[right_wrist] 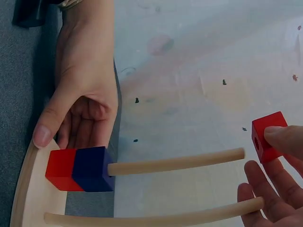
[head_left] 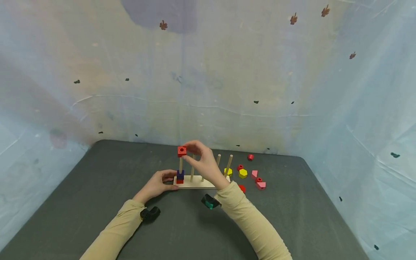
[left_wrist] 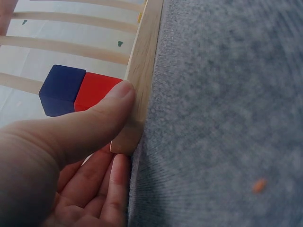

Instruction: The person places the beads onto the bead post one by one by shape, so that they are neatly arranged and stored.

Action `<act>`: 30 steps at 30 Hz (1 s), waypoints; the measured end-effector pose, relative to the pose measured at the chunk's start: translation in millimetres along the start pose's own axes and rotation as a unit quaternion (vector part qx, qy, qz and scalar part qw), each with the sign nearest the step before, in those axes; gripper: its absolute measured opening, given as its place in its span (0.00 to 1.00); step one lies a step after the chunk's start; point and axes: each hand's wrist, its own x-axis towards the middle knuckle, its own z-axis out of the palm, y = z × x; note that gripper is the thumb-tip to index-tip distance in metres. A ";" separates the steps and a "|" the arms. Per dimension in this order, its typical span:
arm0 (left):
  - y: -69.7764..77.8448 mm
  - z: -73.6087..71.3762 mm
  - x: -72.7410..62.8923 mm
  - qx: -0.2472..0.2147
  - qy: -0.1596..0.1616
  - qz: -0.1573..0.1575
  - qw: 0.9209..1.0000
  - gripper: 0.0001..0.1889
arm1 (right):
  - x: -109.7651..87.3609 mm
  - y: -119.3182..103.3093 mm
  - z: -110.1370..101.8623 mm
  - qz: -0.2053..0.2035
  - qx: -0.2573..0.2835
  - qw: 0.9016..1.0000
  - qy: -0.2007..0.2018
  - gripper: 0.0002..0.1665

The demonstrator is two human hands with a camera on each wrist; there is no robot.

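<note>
My right hand (head_left: 206,162) pinches a red cube (right_wrist: 272,120) with a hole through it between thumb and fingers. In the right wrist view the cube is just off the tip of the end peg (right_wrist: 175,161), its hole facing the peg. That peg carries a dark blue cube (right_wrist: 92,169) above another red cube (right_wrist: 59,170), down at the wooden base (head_left: 195,186). At the left end of this base, my left hand (head_left: 156,185) grips it, thumb (left_wrist: 113,101) on the near side and fingers round the end.
Right of the base lie two yellow hexagons (head_left: 242,173), several small red pieces (head_left: 250,157) and two pink pieces (head_left: 261,186). More upright pegs (head_left: 229,165) stand along the base, partly behind my right hand. A pale sheet (head_left: 208,90) hangs behind the dark tabletop (head_left: 182,231).
</note>
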 end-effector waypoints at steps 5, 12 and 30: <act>-0.6 0.3 0.7 0.002 -0.001 0.000 1.000 0.31 | 0.5 4.8 2.8 0.020 0.006 1.000 -0.003 0.18; -3.9 0.5 1.6 0.001 0.001 -0.002 1.000 0.32 | -1.3 11.3 9.7 0.045 0.004 0.999 -0.003 0.19; -2.9 -1.0 1.5 -0.006 -0.005 -0.004 1.000 0.32 | -21.2 54.8 35.9 0.118 0.062 0.990 0.036 0.19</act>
